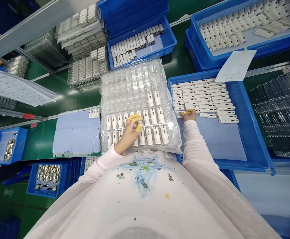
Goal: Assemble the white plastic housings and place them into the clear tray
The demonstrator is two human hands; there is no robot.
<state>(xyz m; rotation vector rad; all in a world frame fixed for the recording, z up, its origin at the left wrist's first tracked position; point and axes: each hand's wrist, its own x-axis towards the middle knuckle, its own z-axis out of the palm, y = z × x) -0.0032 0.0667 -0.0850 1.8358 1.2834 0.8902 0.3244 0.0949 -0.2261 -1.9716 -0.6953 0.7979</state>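
Note:
A clear plastic tray (137,83) lies in front of me, its lower pockets holding white tubular pieces with a dark oval hole (148,135). My left hand (128,134), yellow covers on its fingertips, rests over these pieces with thumb and fingers apart. I see nothing held in it. To the right, a blue bin (256,132) contains rows of similar white pieces (202,96). At the near left end of those rows my right hand (190,115), also with yellow finger covers, is closed on a white piece (179,113); its fingertips partly hide the grip.
Behind the tray stand a blue bin (171,43) of white pieces and stacked filled trays (85,66). A larger bin (194,25) is at back right, below it a hanging paper (237,64). On the left lie a blue sheet (72,132) and bins of shiny spoon-like pieces (47,174).

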